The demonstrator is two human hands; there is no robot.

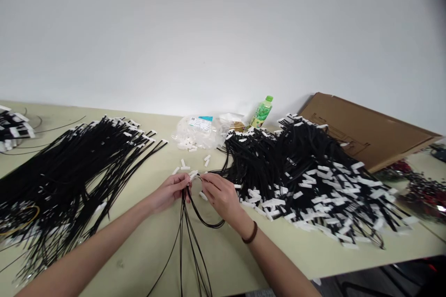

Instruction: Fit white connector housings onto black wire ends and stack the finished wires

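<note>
My left hand pinches a white connector from which several thin black cables hang toward the table's front edge. Close beside it, my right hand has its fingers pressed together at a black wire end by the connector; one cable loops down under this hand. What exactly lies between the right fingertips is too small to see fully. A few loose white connectors lie on the table just beyond my hands.
Black cables spread on the left; a large heap of white-ended cables fills the right. Behind stand a clear plastic bag and a green-capped bottle. A cardboard sheet leans at the right.
</note>
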